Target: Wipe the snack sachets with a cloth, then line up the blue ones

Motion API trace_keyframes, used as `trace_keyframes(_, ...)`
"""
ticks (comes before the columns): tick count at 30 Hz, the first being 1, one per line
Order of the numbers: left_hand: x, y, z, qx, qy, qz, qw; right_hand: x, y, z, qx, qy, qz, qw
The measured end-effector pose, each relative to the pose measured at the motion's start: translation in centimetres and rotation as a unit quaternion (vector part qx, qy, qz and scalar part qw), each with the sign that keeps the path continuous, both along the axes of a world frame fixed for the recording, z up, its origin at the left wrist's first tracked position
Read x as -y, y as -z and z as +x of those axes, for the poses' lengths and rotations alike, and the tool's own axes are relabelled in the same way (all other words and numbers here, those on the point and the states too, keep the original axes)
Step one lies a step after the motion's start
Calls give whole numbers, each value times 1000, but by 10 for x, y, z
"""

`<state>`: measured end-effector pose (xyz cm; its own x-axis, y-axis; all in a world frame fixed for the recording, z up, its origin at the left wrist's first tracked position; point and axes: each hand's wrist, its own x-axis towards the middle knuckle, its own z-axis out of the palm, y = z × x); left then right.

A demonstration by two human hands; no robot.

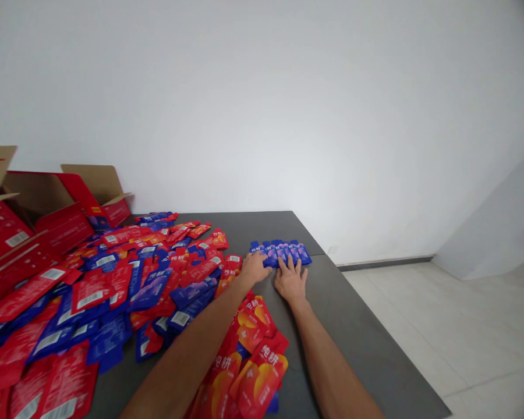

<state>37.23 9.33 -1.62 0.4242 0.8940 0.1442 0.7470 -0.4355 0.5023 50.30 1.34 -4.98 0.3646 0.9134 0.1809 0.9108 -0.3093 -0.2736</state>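
An overlapping row of several blue pouches [282, 251] lies flat on the dark table [332, 326], near its right edge. My left hand [255, 269] rests at the row's left end, fingers stretched out and touching the leftmost pouch. On the near edge of the row, my right hand [291, 280] lies with its fingers spread over the middle pouches. Neither hand is closed round a pouch. Between my forearms is a stack of red pouches [261, 372], partly covered by my left forearm, with some blue showing underneath.
A large loose heap of red and blue pouches [113, 285] covers the table's left side. Behind it at the left stand opened red cardboard boxes [65, 227] with raised flaps. A white wall [262, 116] runs along the back, and tiled floor [410, 314] lies beyond the right edge.
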Motion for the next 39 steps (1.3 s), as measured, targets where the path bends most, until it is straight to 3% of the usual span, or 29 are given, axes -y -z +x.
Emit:
trace_keyframes(14, 12, 1, 10, -43, -10, 26, 999, 0, -2, 0, -8, 0, 6, 1000)
trace_keyframes(24, 40, -7, -1, -58, 1, 64, 996, 9, -14, -13, -15, -5, 90, 996)
trace_keyframes(28, 54, -14, -22, -67, -14, 78, 995, 12, -20, -25, -36, -66, 124, 990)
trace_keyframes(34, 67, -20, -66, -93, -34, 96, 990, 13, -25, -44, -121, -219, 131, 959)
trace_keyframes(39, 76, -25, -93, -94, -29, 107, 989, 21, -31, -65, -133, -251, 108, 953)
